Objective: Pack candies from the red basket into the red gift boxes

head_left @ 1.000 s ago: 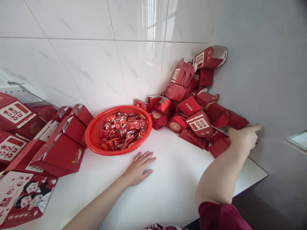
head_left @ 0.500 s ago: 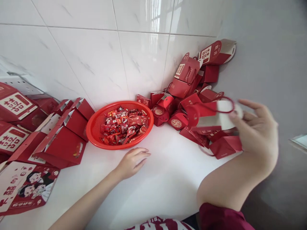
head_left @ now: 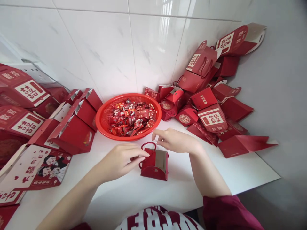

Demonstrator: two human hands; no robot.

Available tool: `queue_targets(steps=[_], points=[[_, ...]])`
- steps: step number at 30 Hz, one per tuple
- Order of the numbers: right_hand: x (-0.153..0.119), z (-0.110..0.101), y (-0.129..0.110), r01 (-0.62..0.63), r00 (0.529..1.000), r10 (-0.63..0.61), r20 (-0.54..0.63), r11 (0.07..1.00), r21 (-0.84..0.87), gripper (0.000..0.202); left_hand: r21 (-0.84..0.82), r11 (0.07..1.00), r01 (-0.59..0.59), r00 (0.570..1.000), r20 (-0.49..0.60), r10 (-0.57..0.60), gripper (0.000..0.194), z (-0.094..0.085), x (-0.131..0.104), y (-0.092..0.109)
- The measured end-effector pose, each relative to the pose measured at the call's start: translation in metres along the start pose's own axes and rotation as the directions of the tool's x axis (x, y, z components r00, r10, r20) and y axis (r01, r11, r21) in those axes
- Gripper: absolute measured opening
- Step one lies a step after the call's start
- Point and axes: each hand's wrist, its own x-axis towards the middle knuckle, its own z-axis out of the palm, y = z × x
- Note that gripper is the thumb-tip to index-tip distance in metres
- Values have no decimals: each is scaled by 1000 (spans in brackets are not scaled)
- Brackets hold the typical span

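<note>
A small red gift box (head_left: 152, 171) with a rope handle stands on the white table in front of me. Its top is open, showing a pale inner side. My left hand (head_left: 121, 161) is at the box's left edge, fingers stretched and slightly parted, the tips against or just over the raised red flap. Just behind the box, my right hand (head_left: 174, 140) hovers with loosely bent fingers and holds nothing. Beyond both hands sits a red plastic basket (head_left: 102, 129) with many wrapped candies (head_left: 134, 118) in it.
On the left stand rows of red gift boxes (head_left: 74, 137), some with a printed couple. More red boxes (head_left: 212, 118) are heaped at the right against the tiled wall (head_left: 96, 48). The table's edge (head_left: 256, 185) runs along the right.
My right hand has brought the red gift box from the right heap to the table in front of me and let go. My left hand has moved up to the box. The view has shifted.
</note>
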Motion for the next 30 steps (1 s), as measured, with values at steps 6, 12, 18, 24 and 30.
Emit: queue_targets(steps=[6, 12, 18, 24, 30], points=[[-11, 3, -17, -9, 966, -8, -259, 998, -64, 16, 162, 986, 48, 965, 247, -88, 28, 20, 3, -3], [-25, 1, -34, 210, 977, -211, 18, 976, 65, 17, 209, 977, 44, 966, 241, -96, 22, 17, 0, -4], [-22, 6, -29, 75, 988, -64, 140, 995, -72, 14, 363, 914, 181, 948, 183, -260, 8, 23, 3, 3], [-29, 6, -16, -1, 997, 12, 74, 989, -148, 19, 305, 885, 352, 899, 153, -410, 13, 13, -2, 4], [-29, 15, -5, -95, 995, 81, -63, 956, -278, 14, 295, 832, 471, 800, 256, -543, 15, 10, -22, -9]])
